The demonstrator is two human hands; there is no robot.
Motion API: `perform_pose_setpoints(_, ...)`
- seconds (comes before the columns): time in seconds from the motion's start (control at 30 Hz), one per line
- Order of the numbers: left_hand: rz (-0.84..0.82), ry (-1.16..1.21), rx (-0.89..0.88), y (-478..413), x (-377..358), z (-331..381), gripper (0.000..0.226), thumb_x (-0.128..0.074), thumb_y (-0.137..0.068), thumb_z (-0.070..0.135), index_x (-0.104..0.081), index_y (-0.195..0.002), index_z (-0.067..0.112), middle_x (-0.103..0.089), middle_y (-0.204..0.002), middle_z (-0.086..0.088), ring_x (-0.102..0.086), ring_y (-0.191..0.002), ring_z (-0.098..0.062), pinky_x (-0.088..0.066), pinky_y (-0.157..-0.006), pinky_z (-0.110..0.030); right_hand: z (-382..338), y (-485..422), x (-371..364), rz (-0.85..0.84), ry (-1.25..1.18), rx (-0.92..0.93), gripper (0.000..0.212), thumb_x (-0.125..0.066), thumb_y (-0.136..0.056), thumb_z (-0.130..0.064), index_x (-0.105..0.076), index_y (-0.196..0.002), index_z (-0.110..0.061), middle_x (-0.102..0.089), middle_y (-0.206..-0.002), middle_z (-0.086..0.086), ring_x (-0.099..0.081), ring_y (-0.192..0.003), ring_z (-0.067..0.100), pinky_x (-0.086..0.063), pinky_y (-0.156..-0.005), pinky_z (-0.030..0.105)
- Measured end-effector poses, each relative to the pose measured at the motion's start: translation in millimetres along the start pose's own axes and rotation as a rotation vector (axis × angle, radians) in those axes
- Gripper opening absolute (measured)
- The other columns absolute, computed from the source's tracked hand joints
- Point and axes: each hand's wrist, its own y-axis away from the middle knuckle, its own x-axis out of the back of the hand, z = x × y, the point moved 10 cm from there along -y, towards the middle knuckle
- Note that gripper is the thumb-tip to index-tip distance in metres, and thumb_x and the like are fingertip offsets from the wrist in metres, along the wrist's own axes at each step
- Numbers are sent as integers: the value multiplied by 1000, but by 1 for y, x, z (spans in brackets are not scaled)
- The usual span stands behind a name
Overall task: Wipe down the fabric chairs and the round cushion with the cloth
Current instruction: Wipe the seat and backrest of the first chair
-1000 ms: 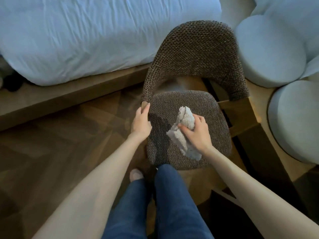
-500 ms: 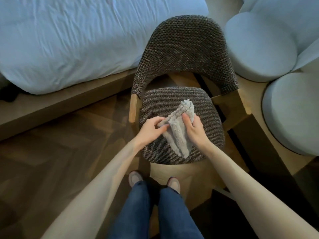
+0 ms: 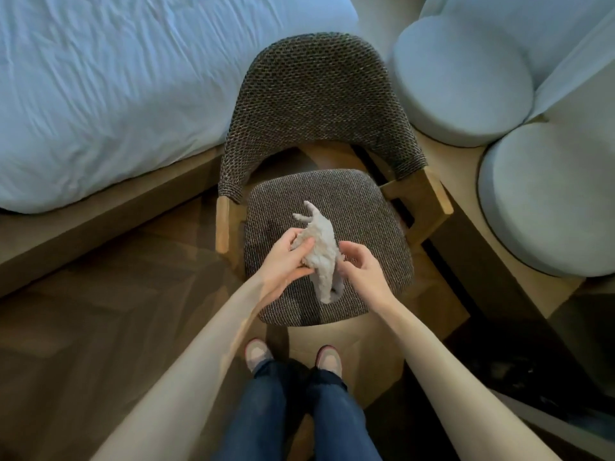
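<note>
Centre frame: the cloth [image 3: 321,251] is clamped by the fingers of the left hand [image 3: 286,257] above the chair [image 3: 369,224]; the right hand [image 3: 362,274] is curled beside it, grip unclear.

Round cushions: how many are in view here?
2. The far cushion sits right of the chair back; the near cushion lies at the right edge, cut off by the frame. Pale shapes behind may hide more.
</note>
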Motion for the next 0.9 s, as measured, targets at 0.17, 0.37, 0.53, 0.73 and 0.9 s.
perform_pose_setpoints(0.17,-155,80,-42,-36,-3,5,16,-46,-100,17,-50,-115,14,-63,-119,-9,-67,-105,-21,-57,-82,-37,29,-36,-20,-79,-610,-164,48,-60,-89,3,-39,-130,-13,-59,-122,20,-64,-107,23,-55,-85,31)
perform_pose_setpoints(0.37,-81,124,-341,-100,16,32,11,-46,-100,17,-50,-109,17,-61,-117,-7,-65,-103,-19,-57,-78,-37,7,-113,13,237,-467,172,33,-65,-90,-5,-53,-120,-5,-69,-94,7,-67,-79,9,-55,-66,21)
perform_pose_setpoints(0.53,120,167,-493,-168,62,3,7,-44,-102,15,-47,-107,17,-60,-111,-1,-62,-101,-13,-57,-77,-34,21,-160,64,602,-127,458,16,-60,-93,-11,-55,-107,-14,-63,-93,-3,-62,-83,7,-55,-76,30)
perform_pose_setpoints(0.73,653,-664,-669,-206,124,-57,19,-56,-93,12,-43,-108,12,-51,-114,-6,-49,-106,-19,-32,-80,-17,98,-216,76,798,524,460,21,-54,-87,1,-56,-106,-9,-51,-113,11,-48,-107,29,-39,-85,32)
perform_pose_setpoints(0.9,817,-953,-791,-204,123,-70,42,-56,-90,21,-45,-130,16,-43,-139,-3,-32,-128,-24,-24,-105,-40,64,-196,18,880,973,906,20,-56,-84,-19,-67,-100,-16,-55,-124,9,-44,-114,30,-27,-94,38)
